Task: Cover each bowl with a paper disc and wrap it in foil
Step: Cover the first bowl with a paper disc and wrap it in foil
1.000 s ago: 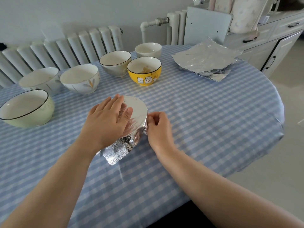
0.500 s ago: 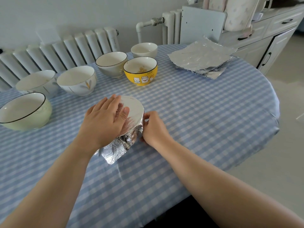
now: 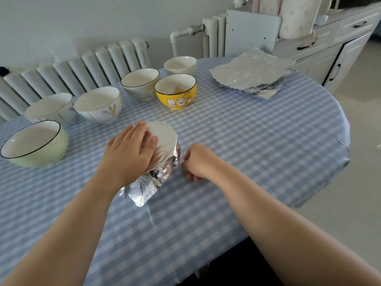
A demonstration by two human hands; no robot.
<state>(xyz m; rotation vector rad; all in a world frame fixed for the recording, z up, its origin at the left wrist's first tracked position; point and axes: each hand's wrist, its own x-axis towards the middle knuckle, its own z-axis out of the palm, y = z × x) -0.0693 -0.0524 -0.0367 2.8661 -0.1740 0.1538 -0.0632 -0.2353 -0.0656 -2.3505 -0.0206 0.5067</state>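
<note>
Pressing flat on the paper disc (image 3: 166,139), the left hand (image 3: 132,150) lies with straight fingers over the near-left part of the covered bowl, palm down and holding nothing in a grip. The right hand (image 3: 196,161) sits just beside the bowl on its right, fingers curled under toward the table (image 3: 257,141); its fingertips are close to the crumpled foil (image 3: 152,178), but whether they pinch the foil or touch it cannot be told. The foil is gathered up around the bowl's near and right side, reaching the disc's edge on the right, and 1 loose corner spreads out on the checked cloth toward the person. The bowl itself is hidden under disc and foil, and it stands near the middle of the table.

Farther out, 6 uncovered bowls curve along the far left side: a pale green bowl (image 3: 36,144) nearest on the left, then 2 white bowls (image 3: 51,109) (image 3: 99,105) with a leaf mark, a grey bowl (image 3: 141,83), a yellow bowl (image 3: 176,90) printed with cats and holding some bits of food, and a small white bowl (image 3: 180,65) behind it. A stack of foil sheets (image 3: 252,72) lies at the far right of the table, well apart from the hands.
</note>
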